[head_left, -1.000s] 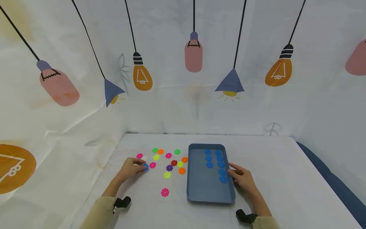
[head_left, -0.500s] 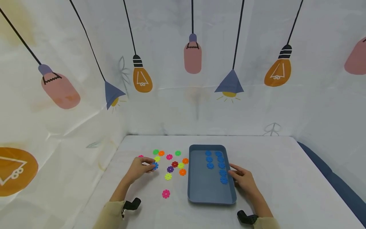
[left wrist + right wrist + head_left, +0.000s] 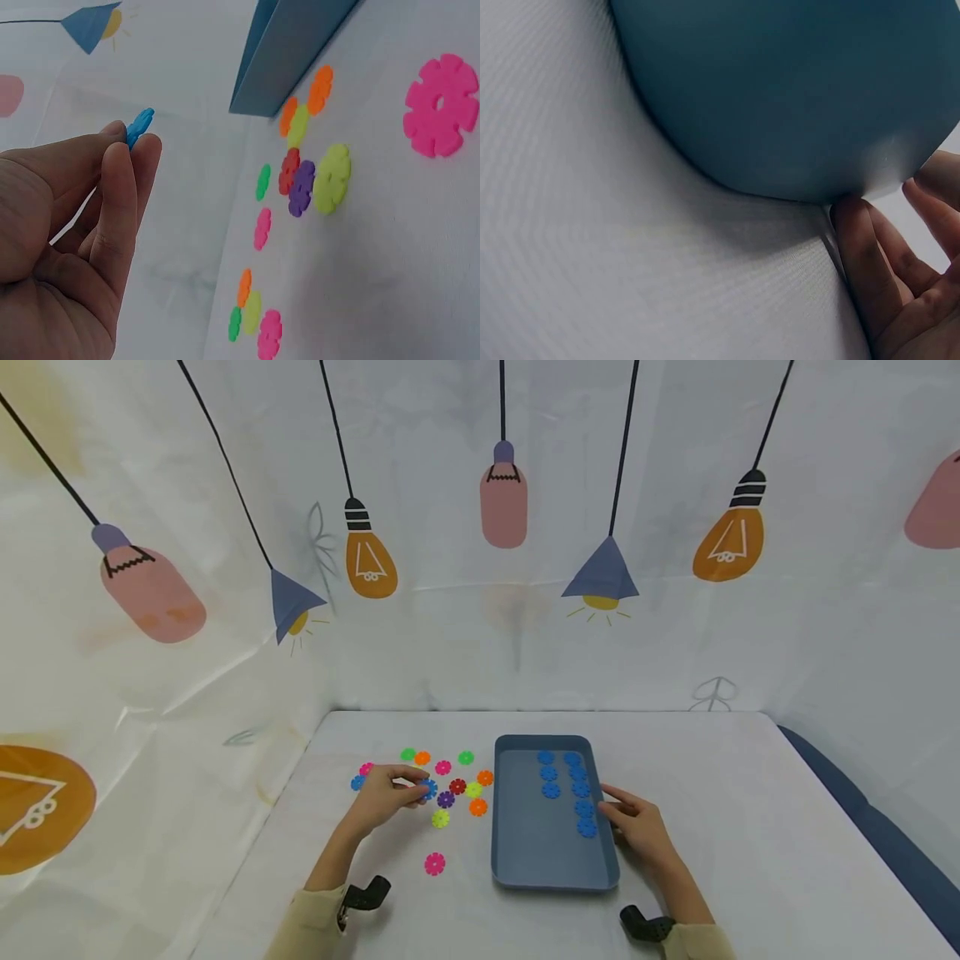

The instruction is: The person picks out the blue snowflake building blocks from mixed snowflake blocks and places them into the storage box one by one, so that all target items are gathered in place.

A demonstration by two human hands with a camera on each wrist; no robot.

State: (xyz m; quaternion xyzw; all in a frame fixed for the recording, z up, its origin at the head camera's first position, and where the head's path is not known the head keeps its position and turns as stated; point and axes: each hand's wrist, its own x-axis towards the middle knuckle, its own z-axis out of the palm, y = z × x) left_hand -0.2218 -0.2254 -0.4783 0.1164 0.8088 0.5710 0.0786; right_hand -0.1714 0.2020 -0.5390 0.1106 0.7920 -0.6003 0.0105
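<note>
My left hand (image 3: 386, 797) pinches a blue flower-shaped plastic disc (image 3: 140, 127) between thumb and fingers, raised above the table. Below and around it lie loose flower discs, including a purple disc (image 3: 301, 189), a red disc (image 3: 289, 171) and a large pink disc (image 3: 441, 105). Another blue disc (image 3: 358, 782) rests left of this hand. At the right long side of a blue-grey tray (image 3: 555, 868), my right hand (image 3: 641, 831) holds the edge, thumb and fingers at the wall and rim. Several blue discs (image 3: 551, 791) lie inside in two columns.
Green (image 3: 467, 757), orange (image 3: 478, 807) and yellow (image 3: 440, 818) discs are scattered left of the tray on the white tabletop (image 3: 705, 793). A wall sheet (image 3: 442, 643) with printed lamps stands behind. Dark blue furniture (image 3: 862, 827) shows past the right edge.
My left hand has moved right across the loose discs, carrying the blue disc toward the tray. A second blue disc now shows at its left. My right hand stays at the tray edge.
</note>
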